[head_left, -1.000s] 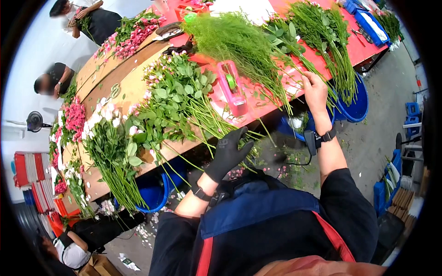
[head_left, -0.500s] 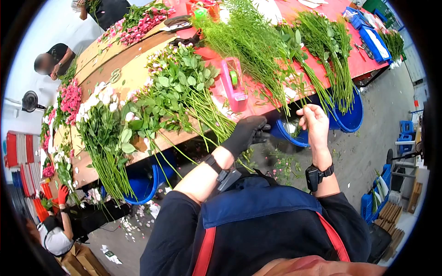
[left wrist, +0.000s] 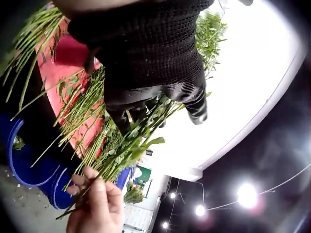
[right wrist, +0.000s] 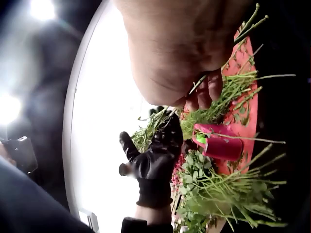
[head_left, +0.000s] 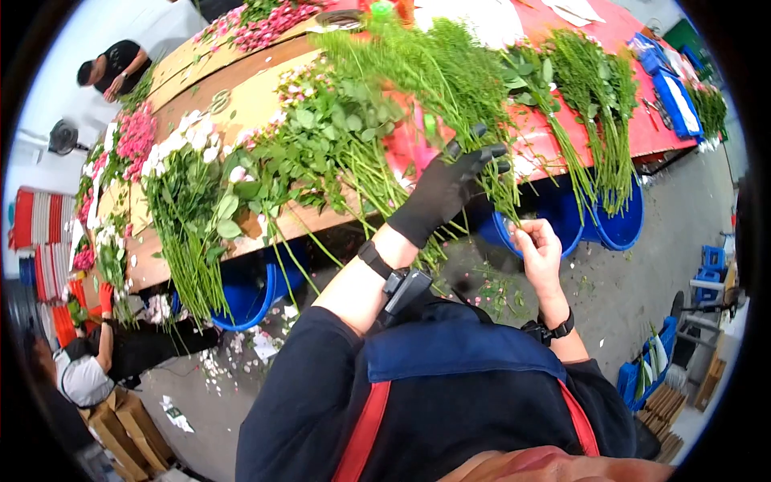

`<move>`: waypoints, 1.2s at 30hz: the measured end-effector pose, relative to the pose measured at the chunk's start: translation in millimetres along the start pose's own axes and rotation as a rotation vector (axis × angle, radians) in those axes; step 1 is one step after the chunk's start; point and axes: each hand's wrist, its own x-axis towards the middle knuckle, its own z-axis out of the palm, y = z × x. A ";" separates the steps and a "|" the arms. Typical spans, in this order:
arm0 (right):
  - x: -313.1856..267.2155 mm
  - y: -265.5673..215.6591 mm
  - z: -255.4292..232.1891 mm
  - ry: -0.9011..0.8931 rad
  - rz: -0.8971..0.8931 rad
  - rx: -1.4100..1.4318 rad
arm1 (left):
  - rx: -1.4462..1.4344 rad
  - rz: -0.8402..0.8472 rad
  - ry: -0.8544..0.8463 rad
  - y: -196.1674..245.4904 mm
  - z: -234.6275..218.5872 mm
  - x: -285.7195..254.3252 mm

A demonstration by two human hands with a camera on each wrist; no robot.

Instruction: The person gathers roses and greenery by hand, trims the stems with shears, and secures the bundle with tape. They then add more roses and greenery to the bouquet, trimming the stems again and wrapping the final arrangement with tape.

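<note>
Several slender green leafy stems [head_left: 502, 191], bunched and uneven, span the hands beside the red-covered table [head_left: 614, 132]. Their ends are partly hidden in the bare right hand's [head_left: 540, 247] pinch; the black-gloved left hand [head_left: 450, 189] touches their leaves, fingers extended.

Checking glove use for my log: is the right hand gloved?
No, the right hand is bare as it pinches green stems, while the left hand is gloved in black.

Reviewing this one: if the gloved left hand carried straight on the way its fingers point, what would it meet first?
Likely the leafy stems right at the left hand's fingers; beyond them, perhaps the tied-looking bunch, though depth is unclear.
</note>
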 end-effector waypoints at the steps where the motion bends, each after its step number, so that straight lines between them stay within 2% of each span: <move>1: -3.2 5.7 2.8 -0.047 0.026 -0.003 | -0.045 -0.041 -0.007 4.8 -23.1 1.1; 4: -10.8 12.5 12.2 -0.194 0.098 -0.047 | 0.050 -0.028 0.020 19.6 -26.3 -28.6; 5: -11.6 17.8 15.3 -0.288 0.073 -0.110 | 0.006 0.039 0.101 19.6 -28.0 -38.1; 6: -11.4 21.6 18.3 -0.377 0.054 -0.173 | 0.131 0.114 0.109 16.6 -53.7 -43.3; 7: -5.0 16.7 15.5 -0.583 0.119 -0.235 | 0.256 0.187 0.127 13.8 -78.9 -48.6; 8: 3.6 7.2 17.5 -0.647 0.238 -0.222 | -0.112 0.111 0.142 27.4 -77.6 -60.9; 9: 18.2 8.1 22.2 -0.535 0.095 -0.317 | -0.098 0.121 0.158 32.0 -78.5 -70.8; 10: 35.6 9.8 28.0 -0.426 -0.048 -0.410 | -0.118 0.122 0.280 33.7 -79.4 -78.5; 12: 71.5 21.5 48.4 -0.238 -0.069 -0.381 | -0.121 0.137 0.369 35.2 -78.2 -95.0; 14: 102.2 62.1 67.7 -0.238 -0.061 -0.678 | -0.170 0.146 0.370 35.2 -85.4 -105.3; 16: 115.2 73.5 83.0 -0.405 0.229 -0.522 | -0.180 0.171 0.404 38.3 -85.4 -120.5; 17: 120.0 76.9 81.5 -0.441 0.177 -0.380 | -0.166 0.189 0.433 42.4 -76.9 -129.7; 19: 129.4 82.0 74.0 -0.155 -0.075 -0.624 | -0.103 0.224 0.458 46.1 -82.5 -148.1; 20: 141.5 87.3 58.6 -0.158 -0.016 -0.508 | -0.111 0.223 0.518 50.0 -82.9 -158.5; 21: 147.5 84.8 49.1 -0.064 0.072 -0.508 | -0.107 0.244 0.518 52.7 -87.6 -168.0; 22: 154.5 88.4 38.6 0.023 0.006 -0.657 | -0.105 0.263 0.518 54.6 -92.4 -177.7; 23: 149.8 63.1 40.8 0.109 -0.162 -0.991 | -0.109 0.274 0.546 57.0 -96.8 -186.8; 24: 142.9 44.6 55.0 0.303 -0.483 -1.113 | -0.161 0.289 0.553 58.9 -92.9 -192.8; 26: 127.0 15.1 92.8 0.163 -0.509 -0.888 | -0.309 0.347 0.511 57.8 -105.6 -205.9; 27: 119.3 12.6 116.8 -0.005 -0.463 -0.851 | -0.204 0.350 0.591 60.7 -102.7 -212.1; 28: 110.7 13.2 141.4 -0.171 -0.416 -0.809 | -0.193 0.350 0.551 60.7 -109.2 -218.0; 30: 99.1 23.0 192.4 -0.389 -0.355 -0.824 | -0.169 0.355 0.470 58.7 -125.8 -229.8; 32: 101.7 43.9 227.5 -0.343 -0.292 -0.969 | -0.107 0.318 0.486 64.3 -128.9 -237.2; 33: 104.0 52.3 237.7 -0.274 -0.332 -1.050 | -0.081 0.290 0.487 66.6 -134.5 -241.7; 36: 114.1 65.4 247.9 -0.261 -0.234 -0.994 | -0.041 0.264 0.557 73.6 -138.7 -253.2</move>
